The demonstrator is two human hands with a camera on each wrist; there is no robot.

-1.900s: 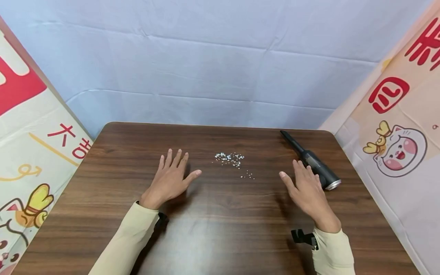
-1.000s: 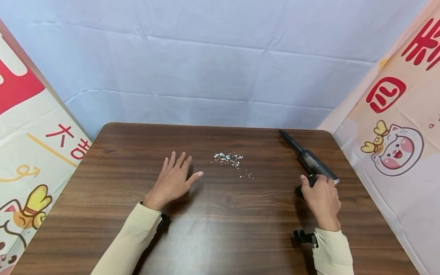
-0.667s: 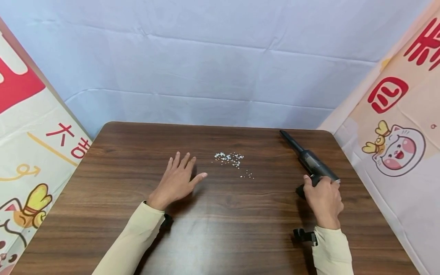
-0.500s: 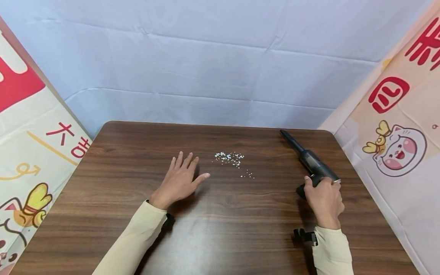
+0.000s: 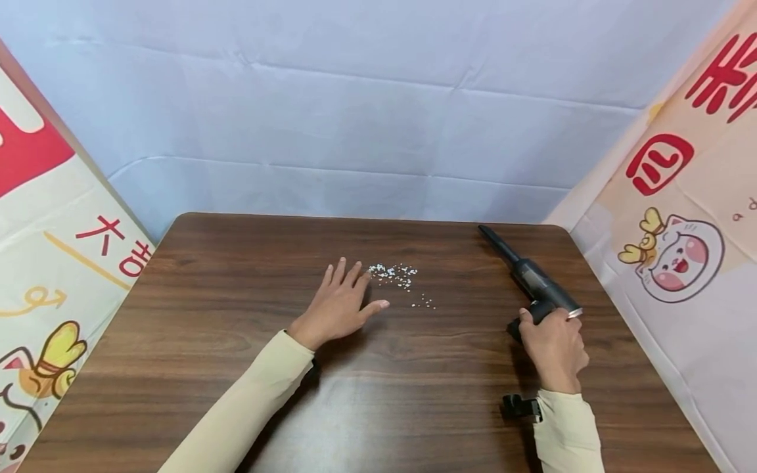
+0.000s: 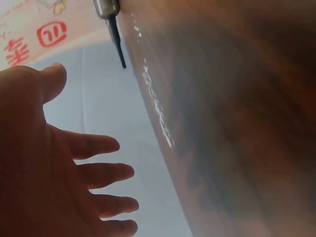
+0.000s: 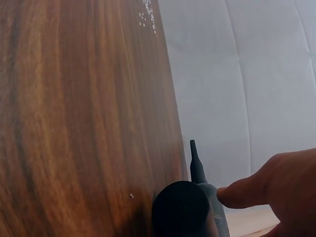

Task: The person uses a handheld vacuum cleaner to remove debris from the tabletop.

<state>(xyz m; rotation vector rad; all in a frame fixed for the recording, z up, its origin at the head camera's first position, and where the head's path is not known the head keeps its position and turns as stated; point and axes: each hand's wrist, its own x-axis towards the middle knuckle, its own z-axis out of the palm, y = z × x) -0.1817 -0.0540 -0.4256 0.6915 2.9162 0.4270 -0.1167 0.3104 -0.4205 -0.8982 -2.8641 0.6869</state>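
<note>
A black handheld vacuum cleaner (image 5: 539, 282) with a long narrow nozzle lies at the right of the table, nozzle toward the back edge. My right hand (image 5: 554, 345) grips its handle, thumb on the near side; the fingers' undersides are hidden in the head view. In the right wrist view the thumb lies against the vacuum cleaner (image 7: 197, 170) behind the round end of its handle. My left hand (image 5: 337, 305) is spread, palm down, fingertips right at the left edge of the scattered white bits (image 5: 393, 272). In the left wrist view its fingers are straight and hold nothing.
The brown wooden table (image 5: 266, 263) ends at a pale cloth backdrop (image 5: 355, 131). Printed cloth panels (image 5: 671, 256) flank both sides. A few stray white bits (image 5: 422, 302) lie nearer me, and one more white speck (image 7: 132, 196) shows near the vacuum handle.
My right hand has gone from hovering open beside the vacuum cleaner to gripping its handle. My left hand has moved right, up to the white bits. The vacuum cleaner has hardly moved.
</note>
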